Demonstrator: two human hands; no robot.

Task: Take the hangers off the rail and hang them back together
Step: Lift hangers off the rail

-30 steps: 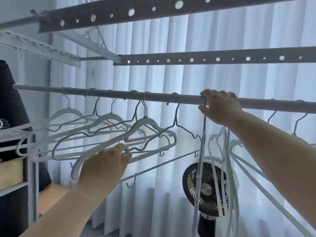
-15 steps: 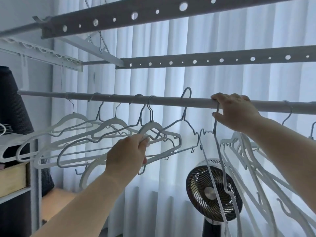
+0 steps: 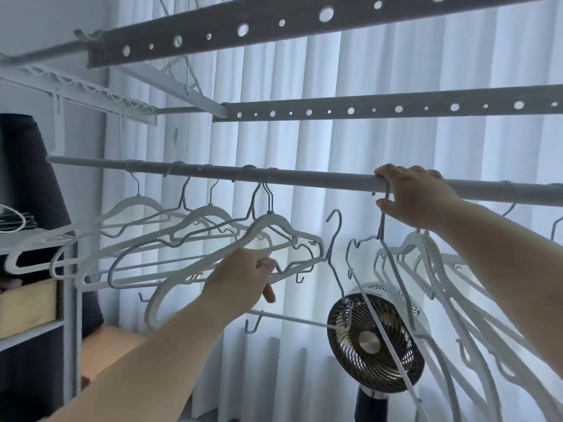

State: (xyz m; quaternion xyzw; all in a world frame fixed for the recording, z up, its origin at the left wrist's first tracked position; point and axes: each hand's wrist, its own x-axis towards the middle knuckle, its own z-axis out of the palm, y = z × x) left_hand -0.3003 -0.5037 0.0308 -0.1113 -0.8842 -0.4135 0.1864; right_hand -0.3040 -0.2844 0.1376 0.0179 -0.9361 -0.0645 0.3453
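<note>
L hand [image 3: 243, 278], fingers curled round thin grey wire hanger [image 3: 335, 239], holds it tilted w/ hook [image 3: 334, 212] free just below pale round rail [image 3: 320, 179], left of R hand [image 3: 417, 197] clasping rail over bunched white plastic hangers [image 3: 441, 287].

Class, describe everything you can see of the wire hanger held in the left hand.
The wire hanger is thin and blue-grey, seemingly coated metal, with an open top hook, wavy shoulders, a straight bottom bar and small upturned end hooks. It is off the rail, its hook free below it, and its frame is tilted. The left hand grips one shoulder. Its far end crosses in front of the fan.
</note>
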